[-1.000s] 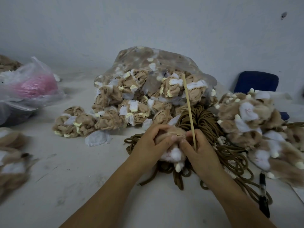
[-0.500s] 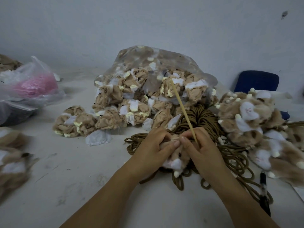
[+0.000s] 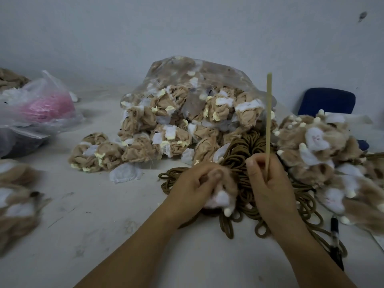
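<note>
Dusty tabletop; left hand clutches furry plush toy; right hand pinches thin wooden stick upright

I see the plush toy only as a blur, half covered by the left grip. The stick has its lower end hidden inside the right grip. At the frame's left edge, a blurred plush pile is cut off.

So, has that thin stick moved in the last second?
Yes. The stick in the right hand leaned left over the clear bag; its top has swung right, toward the blue chair, and it now stands upright.
</note>
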The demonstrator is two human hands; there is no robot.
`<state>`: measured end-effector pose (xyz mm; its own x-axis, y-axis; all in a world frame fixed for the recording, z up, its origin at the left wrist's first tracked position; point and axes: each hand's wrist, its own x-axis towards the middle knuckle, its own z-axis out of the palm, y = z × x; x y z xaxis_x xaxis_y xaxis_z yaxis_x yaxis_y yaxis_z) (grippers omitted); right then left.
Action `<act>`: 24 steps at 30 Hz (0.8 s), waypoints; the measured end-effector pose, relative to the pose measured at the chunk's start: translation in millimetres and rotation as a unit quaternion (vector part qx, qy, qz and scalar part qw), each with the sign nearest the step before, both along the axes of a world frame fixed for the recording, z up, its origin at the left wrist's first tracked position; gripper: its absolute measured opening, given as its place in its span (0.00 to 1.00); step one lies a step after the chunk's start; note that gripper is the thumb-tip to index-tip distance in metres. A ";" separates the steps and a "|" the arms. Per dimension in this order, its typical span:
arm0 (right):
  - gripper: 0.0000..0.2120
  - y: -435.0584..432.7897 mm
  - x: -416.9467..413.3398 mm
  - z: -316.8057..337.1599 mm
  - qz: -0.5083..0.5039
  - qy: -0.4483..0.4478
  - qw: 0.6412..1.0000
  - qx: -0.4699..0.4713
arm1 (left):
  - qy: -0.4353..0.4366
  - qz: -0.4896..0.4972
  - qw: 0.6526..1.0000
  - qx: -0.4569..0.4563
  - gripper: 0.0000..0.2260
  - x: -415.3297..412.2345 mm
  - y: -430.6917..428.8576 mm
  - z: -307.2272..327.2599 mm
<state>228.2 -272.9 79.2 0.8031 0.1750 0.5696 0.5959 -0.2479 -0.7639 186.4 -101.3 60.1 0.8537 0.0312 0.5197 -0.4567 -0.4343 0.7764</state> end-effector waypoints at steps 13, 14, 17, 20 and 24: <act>0.10 4.8 9.3 -29.8 -0.012 -0.027 0.936 -0.352 | 0.215 -0.026 0.898 -0.383 0.08 15.5 25.4 -2.2; 0.10 4.8 8.0 -26.4 -0.019 -0.031 0.939 -0.343 | 0.219 -0.026 0.909 -0.353 0.09 17.2 21.9 -5.6; 0.17 -7.0 11.3 -12.5 -0.096 -0.034 0.941 -0.322 | 0.241 0.014 0.920 -0.308 0.08 19.4 15.2 -13.0; 0.18 -38.3 21.2 1.5 -0.181 0.031 0.906 -0.381 | 0.256 0.048 0.906 -0.334 0.06 19.6 18.1 -15.7; 0.11 -66.3 29.3 4.5 -0.131 0.188 0.835 -0.500 | 0.261 0.049 0.916 -0.301 0.06 22.1 19.1 -18.6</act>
<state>257.5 -339.2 83.7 0.9775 0.2030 -0.0576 0.1860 -0.9578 -0.2190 208.5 -82.2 41.5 0.9586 0.2685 -0.0950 0.0630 0.1253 0.9901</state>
